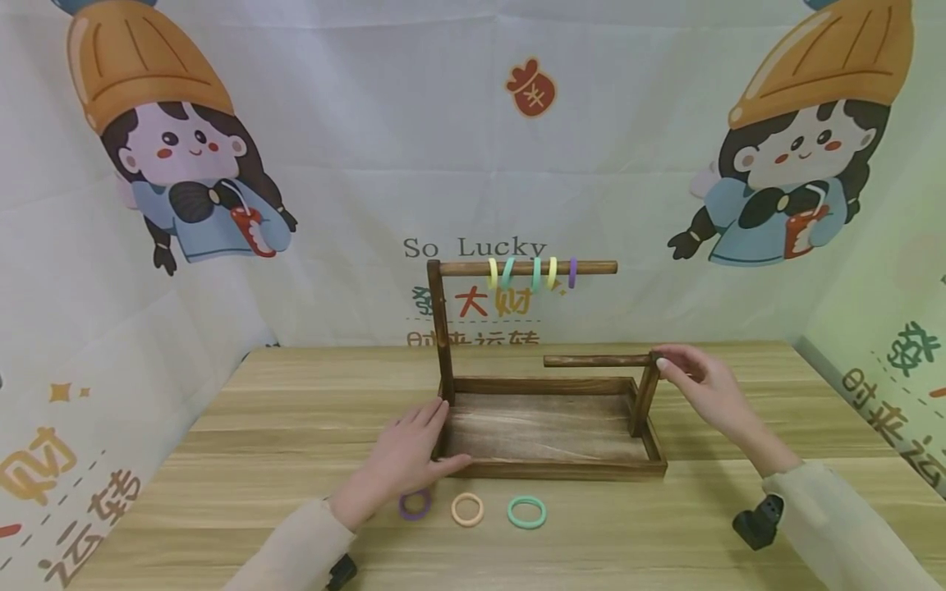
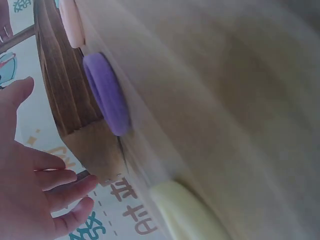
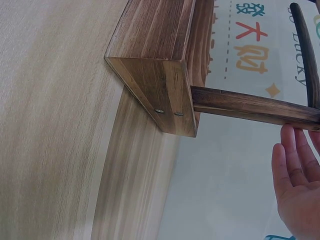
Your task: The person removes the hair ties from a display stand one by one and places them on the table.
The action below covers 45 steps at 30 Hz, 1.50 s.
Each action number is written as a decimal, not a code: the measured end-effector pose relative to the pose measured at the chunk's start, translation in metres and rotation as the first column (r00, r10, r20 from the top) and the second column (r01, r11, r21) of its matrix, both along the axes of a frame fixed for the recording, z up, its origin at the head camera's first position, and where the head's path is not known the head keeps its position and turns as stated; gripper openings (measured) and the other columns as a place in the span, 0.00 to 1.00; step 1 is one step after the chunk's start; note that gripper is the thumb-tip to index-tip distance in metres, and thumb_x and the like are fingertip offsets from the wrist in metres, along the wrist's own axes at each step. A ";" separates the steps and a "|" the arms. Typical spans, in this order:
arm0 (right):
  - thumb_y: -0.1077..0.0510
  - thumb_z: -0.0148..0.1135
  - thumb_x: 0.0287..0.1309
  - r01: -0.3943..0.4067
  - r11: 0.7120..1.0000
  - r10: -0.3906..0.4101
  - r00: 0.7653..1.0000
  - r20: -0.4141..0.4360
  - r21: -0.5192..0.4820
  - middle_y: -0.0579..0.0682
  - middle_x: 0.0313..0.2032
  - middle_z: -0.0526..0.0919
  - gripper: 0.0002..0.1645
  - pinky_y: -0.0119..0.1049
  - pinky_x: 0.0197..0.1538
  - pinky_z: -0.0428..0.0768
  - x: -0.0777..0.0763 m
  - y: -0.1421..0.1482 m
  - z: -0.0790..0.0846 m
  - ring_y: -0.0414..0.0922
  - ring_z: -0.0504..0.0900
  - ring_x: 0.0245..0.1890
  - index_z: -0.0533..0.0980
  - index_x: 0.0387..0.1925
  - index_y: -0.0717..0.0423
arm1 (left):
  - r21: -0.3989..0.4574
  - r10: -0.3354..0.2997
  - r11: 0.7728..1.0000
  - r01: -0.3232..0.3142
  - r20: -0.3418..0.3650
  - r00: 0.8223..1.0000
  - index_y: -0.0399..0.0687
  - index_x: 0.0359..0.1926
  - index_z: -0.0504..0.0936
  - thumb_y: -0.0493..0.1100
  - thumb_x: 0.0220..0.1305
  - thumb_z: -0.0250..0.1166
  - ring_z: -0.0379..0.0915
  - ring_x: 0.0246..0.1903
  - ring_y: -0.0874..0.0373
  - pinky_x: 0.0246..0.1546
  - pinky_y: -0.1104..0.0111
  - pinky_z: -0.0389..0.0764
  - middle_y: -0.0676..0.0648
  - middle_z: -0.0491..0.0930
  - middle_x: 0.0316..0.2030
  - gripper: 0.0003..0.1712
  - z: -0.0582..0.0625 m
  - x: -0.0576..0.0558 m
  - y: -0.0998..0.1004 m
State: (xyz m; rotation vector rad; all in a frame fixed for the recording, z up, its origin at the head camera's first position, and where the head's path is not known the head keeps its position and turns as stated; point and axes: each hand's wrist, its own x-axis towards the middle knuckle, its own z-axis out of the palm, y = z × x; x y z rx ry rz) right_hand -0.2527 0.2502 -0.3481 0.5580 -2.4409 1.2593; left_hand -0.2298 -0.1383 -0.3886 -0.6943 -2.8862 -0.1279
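Observation:
A dark wooden ring rack stands on the table, with a tray base, a tall post and bar at left and a shorter post and bar at right. My left hand rests against the tray's left end, fingers straight and thumb spread over the front wall. With thumb and forefinger my right hand pinches the top of the short post; its other fingers extend along the outer side. On the upper bar hang several rings: yellow, green and one purple. The lower bar bears none.
In front of the rack lie a purple ring, a peach ring and a green ring. A yellow ring shows in the left wrist view. Behind the table hangs a printed cloth.

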 end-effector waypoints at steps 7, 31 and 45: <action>0.56 0.47 0.63 0.009 1.000 -0.009 1.000 0.011 0.014 0.60 0.45 0.75 0.19 0.25 0.36 0.72 -0.001 0.000 0.000 0.30 0.73 0.37 0.69 0.52 0.63 | 0.002 0.022 1.000 -0.022 0.045 0.999 0.34 0.62 0.59 0.72 0.52 0.48 0.59 0.55 0.41 0.50 0.51 0.63 0.38 0.58 0.60 0.52 -0.003 0.001 -0.004; 0.52 0.47 0.63 0.022 0.998 -0.026 0.998 0.063 0.066 0.60 0.47 0.74 0.22 0.30 0.39 0.72 -0.003 0.001 0.010 0.39 0.72 0.42 0.69 0.53 0.63 | -0.009 0.028 1.000 -0.027 0.087 0.996 0.34 0.61 0.60 0.72 0.53 0.46 0.58 0.55 0.40 0.49 0.49 0.63 0.39 0.57 0.61 0.51 -0.005 -0.003 -0.008; 0.55 0.55 0.58 -0.021 0.999 0.020 1.000 0.024 0.035 0.58 0.52 0.70 0.26 0.32 0.48 0.68 -0.031 -0.011 0.073 0.46 0.69 0.48 0.65 0.56 0.62 | -0.007 0.022 1.000 -0.022 0.084 0.996 0.34 0.61 0.60 0.73 0.52 0.45 0.57 0.55 0.39 0.49 0.48 0.62 0.39 0.58 0.61 0.52 -0.008 -0.004 -0.009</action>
